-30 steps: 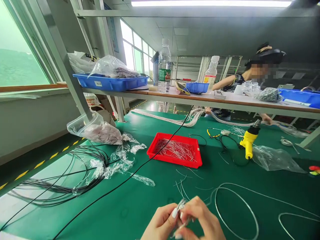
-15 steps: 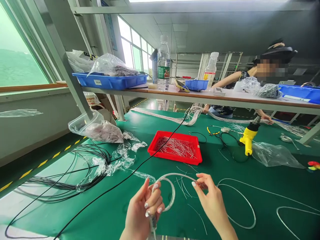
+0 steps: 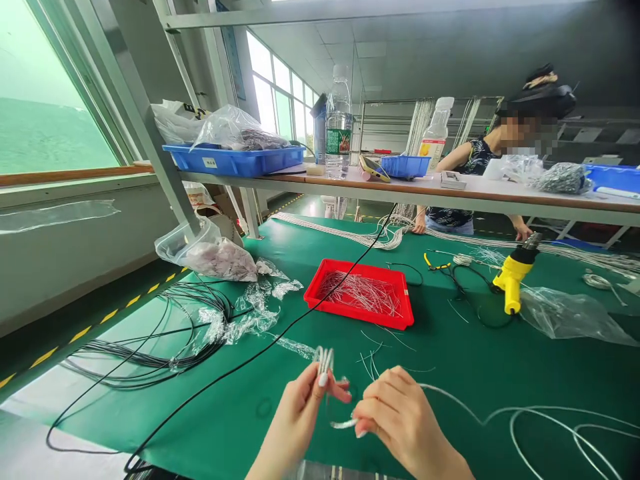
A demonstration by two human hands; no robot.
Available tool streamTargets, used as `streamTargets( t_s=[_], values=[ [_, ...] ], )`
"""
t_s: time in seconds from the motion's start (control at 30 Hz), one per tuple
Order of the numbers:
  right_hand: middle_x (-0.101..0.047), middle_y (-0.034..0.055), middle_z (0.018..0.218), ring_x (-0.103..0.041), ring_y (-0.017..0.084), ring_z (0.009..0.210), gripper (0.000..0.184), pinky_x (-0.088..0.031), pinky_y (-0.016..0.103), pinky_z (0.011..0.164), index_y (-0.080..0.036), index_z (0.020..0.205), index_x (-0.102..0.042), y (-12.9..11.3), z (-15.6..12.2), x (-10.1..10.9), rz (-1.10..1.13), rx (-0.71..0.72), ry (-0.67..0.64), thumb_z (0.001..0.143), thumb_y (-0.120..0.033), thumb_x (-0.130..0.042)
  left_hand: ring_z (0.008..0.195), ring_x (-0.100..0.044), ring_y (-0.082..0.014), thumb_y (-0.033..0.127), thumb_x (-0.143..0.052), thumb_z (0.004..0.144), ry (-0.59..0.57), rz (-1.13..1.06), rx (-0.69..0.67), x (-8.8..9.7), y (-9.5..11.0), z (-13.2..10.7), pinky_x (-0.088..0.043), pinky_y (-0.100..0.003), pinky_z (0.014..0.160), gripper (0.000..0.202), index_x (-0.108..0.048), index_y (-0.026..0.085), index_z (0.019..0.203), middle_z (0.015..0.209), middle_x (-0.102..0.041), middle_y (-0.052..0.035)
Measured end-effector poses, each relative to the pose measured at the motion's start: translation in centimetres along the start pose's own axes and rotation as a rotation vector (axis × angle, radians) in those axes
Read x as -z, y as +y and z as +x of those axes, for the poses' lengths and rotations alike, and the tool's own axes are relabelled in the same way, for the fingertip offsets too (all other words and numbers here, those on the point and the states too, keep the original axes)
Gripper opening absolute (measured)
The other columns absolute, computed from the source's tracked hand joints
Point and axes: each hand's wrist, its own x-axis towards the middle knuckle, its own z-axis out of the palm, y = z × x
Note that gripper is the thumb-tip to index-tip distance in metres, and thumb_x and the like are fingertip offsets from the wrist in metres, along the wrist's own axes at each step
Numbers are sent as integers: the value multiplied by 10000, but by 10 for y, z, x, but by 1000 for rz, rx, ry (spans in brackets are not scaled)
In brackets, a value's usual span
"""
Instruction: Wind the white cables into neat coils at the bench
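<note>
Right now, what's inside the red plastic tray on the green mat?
The red plastic tray holds a loose heap of thin silver-white wires, with a black cable crossing over one corner. The wires cover most of its floor, so anything beneath them cannot be seen.

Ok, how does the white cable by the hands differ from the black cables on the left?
The white cable is pale, the black cables dark. The white cable lies in a few loose loops, the black cables in a gathered bundle. The white cable reaches the right hand; no hand touches the black cables. Both lie on the green mat.
</note>
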Motion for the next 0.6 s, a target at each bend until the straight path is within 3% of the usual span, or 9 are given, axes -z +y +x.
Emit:
streamTargets(
  t_s=[0.13,0.2,0.3,0.37,0.47,0.6],
  values=[
    [-639,5,791,-601,87,735,202,-491,219,659,-210,759,-615,6,10,1,229,-341,71,907,-264,-488,602,-620,-158,487,-443,894,-228,-357,124,-18,5,-8,-467,-276,755,337,-566,177,846,579,-706,-55],
    [-647,-3,782,-621,85,707,133,-508,197,625,-224,837,-630,9,9,-5,337,-498,72,886,-298,-530,490,-582,-129,475,-489,879,-231,-553,205,-23,3,-10,-489,-302,792,324,-588,168,906,499,-680,-33],
    [-628,-33,649,-570,81,537,145,-465,196,483,-217,829,-607,9,5,-14,352,-641,129,852,-358,-579,370,-497,-77,431,-535,869,-184,-709,260,-27,-1,-10,-505,-283,759,280,-598,163,820,415,-621,3],
    [-619,-34,620,-538,79,504,161,-446,201,459,-206,763,-578,7,3,-18,250,-617,210,847,-344,-588,350,-470,-65,412,-541,869,-172,-765,265,-29,-3,-8,-501,-256,697,279,-592,157,770,394,-593,9],
    [-630,-22,648,-563,81,572,130,-464,199,506,-194,742,-563,6,3,-20,104,-467,307,843,-267,-600,343,-443,-65,420,-557,855,-190,-830,265,-31,-2,-7,-478,-231,606,290,-607,145,776,377,-561,12],
    [-630,-18,652,-573,87,610,119,-490,213,555,-186,749,-568,9,5,-18,64,-359,354,835,-257,-609,355,-463,-80,445,-606,813,-189,-829,272,-32,2,-7,-494,-242,602,307,-606,147,742,383,-570,4]
  ],
)
